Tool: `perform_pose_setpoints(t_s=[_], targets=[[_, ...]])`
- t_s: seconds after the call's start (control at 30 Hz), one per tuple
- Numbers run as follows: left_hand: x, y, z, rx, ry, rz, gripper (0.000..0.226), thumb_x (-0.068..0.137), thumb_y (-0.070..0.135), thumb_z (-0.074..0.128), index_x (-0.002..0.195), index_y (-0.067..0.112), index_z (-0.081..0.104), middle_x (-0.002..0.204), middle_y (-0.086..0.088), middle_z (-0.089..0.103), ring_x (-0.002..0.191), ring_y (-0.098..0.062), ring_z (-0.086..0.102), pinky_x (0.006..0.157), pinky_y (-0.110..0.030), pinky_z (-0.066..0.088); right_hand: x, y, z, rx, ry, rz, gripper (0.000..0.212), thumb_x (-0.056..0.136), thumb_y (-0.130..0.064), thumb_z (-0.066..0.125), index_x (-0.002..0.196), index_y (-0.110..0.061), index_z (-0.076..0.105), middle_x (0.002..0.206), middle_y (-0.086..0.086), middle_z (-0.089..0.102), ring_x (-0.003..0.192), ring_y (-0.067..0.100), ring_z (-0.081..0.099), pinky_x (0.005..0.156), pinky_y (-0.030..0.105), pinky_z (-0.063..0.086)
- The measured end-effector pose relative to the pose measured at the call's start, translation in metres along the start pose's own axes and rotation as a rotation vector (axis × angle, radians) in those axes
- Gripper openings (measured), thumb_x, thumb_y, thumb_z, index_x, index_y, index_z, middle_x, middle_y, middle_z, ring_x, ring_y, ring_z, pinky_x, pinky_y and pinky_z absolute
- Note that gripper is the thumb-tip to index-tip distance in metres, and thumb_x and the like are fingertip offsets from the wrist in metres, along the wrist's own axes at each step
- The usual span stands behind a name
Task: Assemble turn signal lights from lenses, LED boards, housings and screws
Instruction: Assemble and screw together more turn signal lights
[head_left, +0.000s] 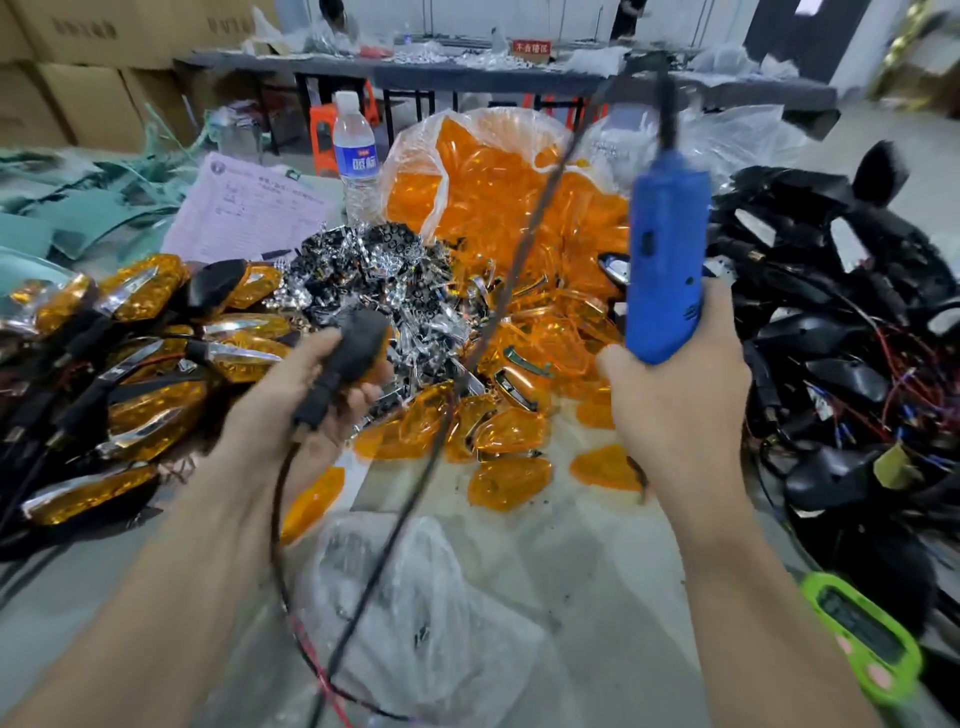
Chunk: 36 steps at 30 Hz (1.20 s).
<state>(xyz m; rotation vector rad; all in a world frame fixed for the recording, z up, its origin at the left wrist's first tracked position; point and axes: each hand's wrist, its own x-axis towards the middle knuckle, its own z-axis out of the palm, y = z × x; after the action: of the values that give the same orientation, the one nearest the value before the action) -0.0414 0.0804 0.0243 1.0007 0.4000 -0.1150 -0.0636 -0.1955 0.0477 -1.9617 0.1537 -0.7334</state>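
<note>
**Both grips full, heaps around**

Nearest: one clear bag (415, 623), one green gadget (862, 639). Left grip (311, 400) clamped on one black wired housing (358, 338); right grip (675, 400) clamped on one blue screwdriver (665, 260), both above tabletop (597, 545). Beyond, uncountable heaps: orange lenses (509, 483) centre, finished lights (140, 364) left, black housings (841, 338) right, silver parts (374, 280). Farthest: one lens bag (498, 182), one water bottle (356, 150).

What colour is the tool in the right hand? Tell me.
Blue, seen in the head view: the electric screwdriver gripped by the right hand.
</note>
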Motion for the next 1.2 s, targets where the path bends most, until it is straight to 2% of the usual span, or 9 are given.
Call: perform_pose_setpoints(t_s=[0.17, 0.3, 0.4, 0.53, 0.67, 0.77, 0.93, 1.1, 1.2], targets=[[-0.009, -0.054, 0.026, 0.509, 0.125, 0.222, 0.013, 0.09, 0.019, 0.076, 0.091, 0.006, 0.079, 0.064, -0.01, 0.074, 0.04, -0.019, 0.062, 0.036, -0.022, 0.047, 0.012, -0.002, 0.016, 0.677, 0.071, 0.282, 0.038, 0.058, -0.001, 0.063, 0.087, -0.023, 0.054, 0.068, 0.001, 0.056, 0.059, 0.023, 0.048, 0.051, 0.035, 0.045], [-0.026, -0.07, 0.028, 0.779, 0.046, 0.364, 0.022, 0.065, 0.041, 0.082, 0.086, 0.048, 0.082, 0.07, 0.003, 0.078, 0.051, -0.014, 0.068, 0.05, -0.027, 0.054, 0.001, 0.006, 0.025, 1.028, 0.133, 0.469, 0.028, 0.066, 0.003, 0.063, 0.091, -0.007, 0.053, 0.068, 0.013, 0.053, 0.056, 0.027, 0.056, 0.056, 0.034, 0.053], [-0.023, -0.073, 0.026, 0.851, 0.092, 0.38, 0.029, 0.052, 0.059, 0.076, 0.08, 0.063, 0.076, 0.077, 0.02, 0.078, 0.071, -0.005, 0.074, 0.072, -0.04, 0.064, -0.001, 0.013, 0.027, 1.226, 0.098, 0.598, 0.034, 0.07, 0.0, 0.064, 0.101, -0.005, 0.051, 0.077, 0.015, 0.054, 0.066, 0.028, 0.058, 0.067, 0.039, 0.057], [-0.023, -0.075, 0.025, 0.821, 0.113, 0.401, 0.022, 0.056, 0.053, 0.079, 0.067, 0.069, 0.069, 0.076, 0.025, 0.076, 0.073, -0.006, 0.076, 0.073, -0.048, 0.066, -0.001, 0.021, 0.024, 1.323, 0.114, 0.659, 0.025, 0.08, 0.003, 0.062, 0.101, -0.006, 0.052, 0.076, 0.009, 0.057, 0.067, 0.024, 0.058, 0.07, 0.037, 0.057], [-0.027, -0.077, 0.027, 0.765, 0.068, 0.382, 0.022, 0.065, 0.039, 0.081, 0.075, 0.058, 0.078, 0.077, 0.006, 0.08, 0.073, -0.026, 0.079, 0.06, -0.038, 0.065, -0.001, 0.027, 0.022, 1.351, 0.123, 0.636, 0.026, 0.083, 0.0, 0.064, 0.105, -0.007, 0.053, 0.082, 0.009, 0.059, 0.07, 0.022, 0.061, 0.072, 0.037, 0.059], [-0.028, -0.078, 0.029, 0.742, 0.067, 0.365, 0.022, 0.063, 0.039, 0.082, 0.081, 0.05, 0.081, 0.078, -0.001, 0.08, 0.075, -0.033, 0.078, 0.062, -0.043, 0.066, -0.001, 0.028, 0.025, 1.325, 0.117, 0.608, 0.019, 0.082, -0.003, 0.066, 0.097, -0.007, 0.056, 0.078, 0.007, 0.061, 0.069, 0.021, 0.062, 0.073, 0.037, 0.059], [-0.029, -0.081, 0.03, 0.76, 0.108, 0.389, 0.03, 0.048, 0.052, 0.079, 0.077, 0.047, 0.08, 0.076, 0.008, 0.079, 0.073, -0.018, 0.078, 0.073, -0.049, 0.066, -0.003, 0.029, 0.028, 1.332, 0.092, 0.584, 0.019, 0.082, -0.007, 0.069, 0.096, -0.01, 0.058, 0.08, 0.006, 0.063, 0.07, 0.021, 0.063, 0.073, 0.038, 0.06], [-0.028, -0.084, 0.032, 0.761, 0.107, 0.379, 0.047, 0.044, 0.056, 0.076, 0.088, 0.04, 0.08, 0.076, 0.011, 0.079, 0.071, -0.013, 0.077, 0.073, -0.046, 0.066, -0.005, 0.029, 0.03, 1.334, 0.085, 0.582, 0.041, 0.073, -0.01, 0.073, 0.11, -0.007, 0.055, 0.086, 0.008, 0.061, 0.072, 0.021, 0.064, 0.077, 0.04, 0.06], [-0.027, -0.085, 0.028, 0.753, 0.129, 0.382, 0.061, 0.043, 0.056, 0.079, 0.099, 0.031, 0.083, 0.08, 0.011, 0.08, 0.073, -0.011, 0.077, 0.074, -0.044, 0.066, -0.006, 0.032, 0.03, 1.388, 0.001, 0.522, 0.037, 0.076, -0.006, 0.074, 0.108, -0.015, 0.057, 0.09, 0.007, 0.062, 0.077, 0.02, 0.064, 0.08, 0.038, 0.059]])
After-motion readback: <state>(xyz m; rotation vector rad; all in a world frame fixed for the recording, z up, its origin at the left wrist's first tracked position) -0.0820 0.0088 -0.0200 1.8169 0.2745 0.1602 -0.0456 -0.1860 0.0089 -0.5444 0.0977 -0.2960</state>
